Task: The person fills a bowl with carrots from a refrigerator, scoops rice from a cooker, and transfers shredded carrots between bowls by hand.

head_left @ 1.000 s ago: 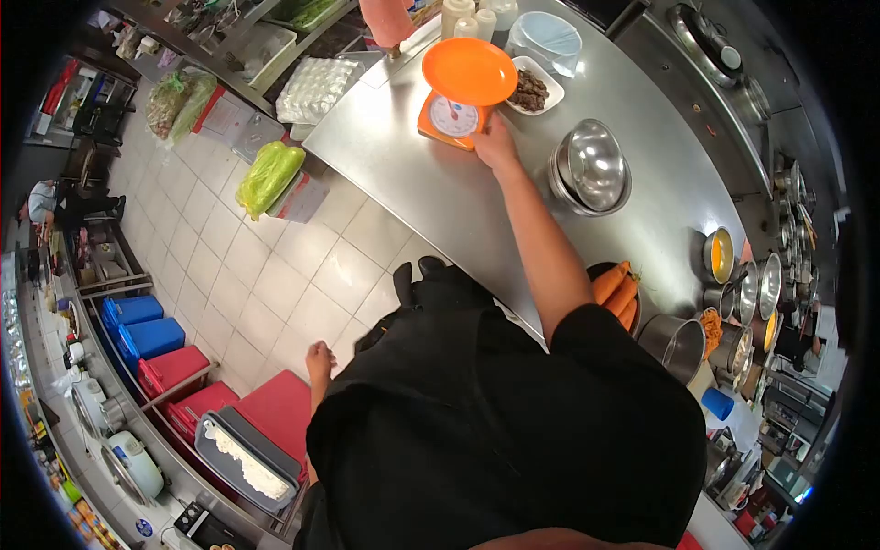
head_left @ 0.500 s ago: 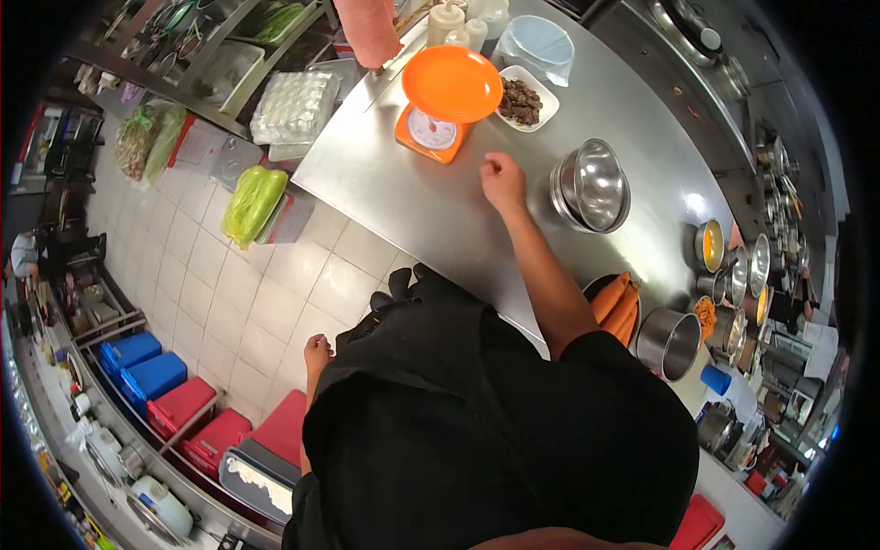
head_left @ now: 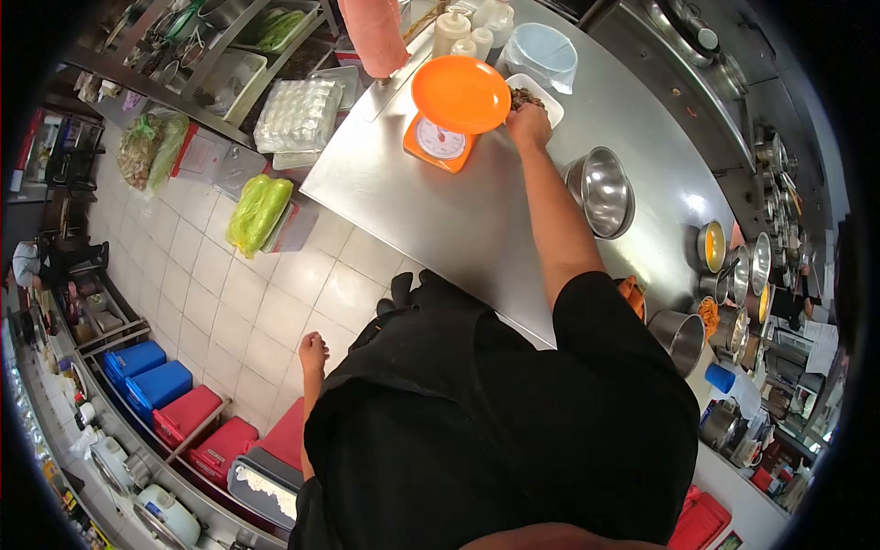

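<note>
My right hand (head_left: 529,126) reaches across the steel table to a white square dish (head_left: 553,108) of dark brown food pieces (head_left: 523,96). Its fingers curl down at the pieces, and their tips are hidden. Just left of that hand stands an orange kitchen scale (head_left: 439,142) with a round dial and an orange pan (head_left: 460,93); the pan overlaps the dish's left edge in view. My left hand (head_left: 313,348) hangs at my side over the floor, loosely curled with nothing visible in it.
Stacked steel bowls (head_left: 600,192) stand right of my forearm. Behind the scale are squeeze bottles (head_left: 450,35) and a bag-lined tub (head_left: 541,55). Carrots (head_left: 632,295) and a steel pot (head_left: 676,339) sit by my right elbow. A person (head_left: 41,261) is at the far left.
My right hand has moved forward from the bare tabletop near the scale to the dish of brown pieces. The left hand stays low at my side.
</note>
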`<state>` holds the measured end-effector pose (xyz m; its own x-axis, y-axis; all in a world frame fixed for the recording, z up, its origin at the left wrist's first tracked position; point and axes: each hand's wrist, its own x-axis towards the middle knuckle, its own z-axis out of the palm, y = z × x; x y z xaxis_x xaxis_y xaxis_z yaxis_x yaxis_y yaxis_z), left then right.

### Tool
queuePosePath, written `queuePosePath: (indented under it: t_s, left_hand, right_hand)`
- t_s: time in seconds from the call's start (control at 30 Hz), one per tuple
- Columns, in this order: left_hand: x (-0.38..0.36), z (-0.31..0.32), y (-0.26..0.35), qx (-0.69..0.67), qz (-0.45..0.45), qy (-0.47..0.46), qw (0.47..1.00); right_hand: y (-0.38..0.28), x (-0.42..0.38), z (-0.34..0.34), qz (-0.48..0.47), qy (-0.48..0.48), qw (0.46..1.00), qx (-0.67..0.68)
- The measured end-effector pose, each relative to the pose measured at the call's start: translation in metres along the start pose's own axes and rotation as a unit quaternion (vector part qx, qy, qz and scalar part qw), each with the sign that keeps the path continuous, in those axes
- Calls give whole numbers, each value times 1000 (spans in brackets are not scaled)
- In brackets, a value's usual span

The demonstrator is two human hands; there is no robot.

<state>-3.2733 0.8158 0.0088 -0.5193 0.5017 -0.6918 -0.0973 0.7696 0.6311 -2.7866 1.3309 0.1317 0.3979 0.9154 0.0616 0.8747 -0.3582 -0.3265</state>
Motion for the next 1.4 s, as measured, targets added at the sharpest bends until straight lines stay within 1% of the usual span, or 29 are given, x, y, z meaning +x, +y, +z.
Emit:
queuePosePath:
  t_s: [0.03,0.1,0.2,0.27,0.3,0.33,0.43,0.47,0.57,0.6,0.67,0.7,0.77,0.8,0.83,0.87,0.9,0.93,0.97,1.0,1.03,1.07,1.13,1.17,1.23,1.27,1.33,1.4]
  left_hand:
    - [-3,1,-11,-5,-15,-2,1000]
    - [-15,4,-28,35,-17,10,999]
    - [-12,-3,-72,123,57,-11,991]
    - [-16,-1,-81,62,36,-18,997]
    - [-20,2,-80,32,27,-22,999]
    - [-21,3,-76,59,16,-31,998]
    - [-37,23,-41,40,-29,-2,999]
    - [-38,29,-31,39,-40,-12,998]
    - [-45,45,-1,40,-17,-27,999]
    - [-41,48,1,26,-27,-43,998]
    - [-39,52,4,46,-6,-53,998]
    - [-36,56,9,56,7,-60,997]
    - [-34,58,14,72,9,-67,995]
    - [-33,58,14,81,10,-73,994]
    - [-29,56,12,86,17,-79,993]
    - [-23,54,8,91,25,-86,992]
    - [-19,53,6,95,33,-94,990]
    - [-19,53,6,114,39,-89,989]
    - [-15,51,4,131,40,-102,985]
    - [-14,50,4,141,45,-116,982]
    - [-13,50,5,152,50,-134,978]
    - [1,47,-8,141,41,-151,978]
    - [40,36,-42,120,20,-187,975]
    - [58,40,-55,109,8,-205,973]
    - [57,52,-43,157,22,-206,966]
    - [61,58,-40,150,13,-224,963]
    - [69,81,-39,174,40,-231,956]
    - [59,88,-36,193,52,-236,951]
  right_hand:
    - [1,1,0,-2,-4,1000,7]
    - [4,4,1,-5,-12,1000,19]
    - [0,1,-3,-19,-10,1000,14]
    - [0,-5,-7,-29,-6,999,26]
    - [0,-8,-10,-34,-3,999,32]
    - [2,-12,-14,-28,-20,998,46]
    - [17,-22,-6,-12,7,996,86]
    - [24,-27,0,-27,56,992,108]
    - [37,-38,2,-42,137,971,190]
    - [39,-37,0,-54,157,965,204]
    - [41,-37,-7,-74,198,950,230]
    - [38,-39,-13,-48,194,927,319]
    - [27,-52,-26,1,182,855,486]
    - [23,-61,-28,-53,226,815,530]
    - [19,-81,-47,-41,157,804,572]
    - [12,-110,-81,-30,88,787,610]
    - [3,-142,-126,-38,24,714,698]
    - [-4,-176,-174,-48,-39,631,774]
    - [-5,-204,-208,-75,-81,580,807]
    - [-4,-236,-261,-102,-133,594,787]
    - [-5,-263,-302,-185,-120,603,766]
    - [-5,-284,-321,-316,-42,563,762]
    - [-11,-314,-374,-439,-17,408,800]
    - [-7,-330,-395,-471,-45,392,789]
    - [-9,-367,-411,-488,-58,335,804]
    - [-9,-386,-419,-496,-65,307,810]
    - [2,-400,-435,-530,-52,331,779]
    - [18,-421,-440,-519,-41,382,764]
